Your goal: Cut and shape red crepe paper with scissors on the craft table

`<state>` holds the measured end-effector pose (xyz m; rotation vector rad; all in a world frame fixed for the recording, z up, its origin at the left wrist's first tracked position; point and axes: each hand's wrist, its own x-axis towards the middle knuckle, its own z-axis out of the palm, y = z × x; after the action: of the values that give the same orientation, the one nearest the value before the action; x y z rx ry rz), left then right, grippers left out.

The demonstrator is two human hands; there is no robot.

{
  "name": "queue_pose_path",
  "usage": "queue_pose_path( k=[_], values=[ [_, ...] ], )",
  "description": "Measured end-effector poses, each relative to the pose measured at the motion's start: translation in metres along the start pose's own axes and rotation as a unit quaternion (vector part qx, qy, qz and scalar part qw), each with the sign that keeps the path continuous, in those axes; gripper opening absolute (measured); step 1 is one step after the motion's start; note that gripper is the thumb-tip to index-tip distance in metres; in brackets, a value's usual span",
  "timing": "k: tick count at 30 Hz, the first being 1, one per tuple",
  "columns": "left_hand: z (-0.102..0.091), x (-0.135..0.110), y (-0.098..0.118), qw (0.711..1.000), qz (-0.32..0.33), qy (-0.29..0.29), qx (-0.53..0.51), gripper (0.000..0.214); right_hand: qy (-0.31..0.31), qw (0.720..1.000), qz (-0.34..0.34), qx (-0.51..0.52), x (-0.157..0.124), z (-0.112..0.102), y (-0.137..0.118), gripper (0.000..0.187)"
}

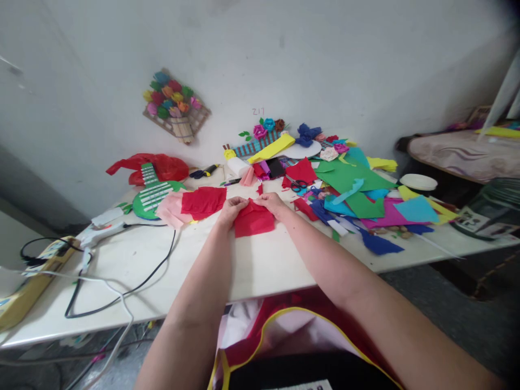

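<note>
Both of my hands pinch the top edge of one piece of red crepe paper [254, 222] that hangs over the white table [264, 265]. My left hand [231, 208] grips its upper left corner with the fingers closed. My right hand [273, 203] holds the upper right corner the same way. Another red sheet [203, 201] lies just left of my hands, on top of a pink sheet [173, 210].
A pile of coloured paper scraps [357, 200] covers the table's right side, with black scissors [299, 186] among them. A glue gun [103, 230] and black cable [122, 292] lie at the left. A green paper guitar [153, 194] and paper flowers [268, 127] sit by the wall.
</note>
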<state>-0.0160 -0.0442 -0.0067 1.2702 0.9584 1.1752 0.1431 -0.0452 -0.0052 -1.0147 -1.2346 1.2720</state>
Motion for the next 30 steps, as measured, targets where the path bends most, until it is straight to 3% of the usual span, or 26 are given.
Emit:
queue_pose_path(
  k=[30],
  values=[
    [-0.0027, 0.0062, -0.0081, 0.999, 0.024, 0.002, 0.046, 0.034, -0.009, 1.0, -0.01, -0.027, -0.0014, 0.0011, -0.0011, 0.013]
  ],
)
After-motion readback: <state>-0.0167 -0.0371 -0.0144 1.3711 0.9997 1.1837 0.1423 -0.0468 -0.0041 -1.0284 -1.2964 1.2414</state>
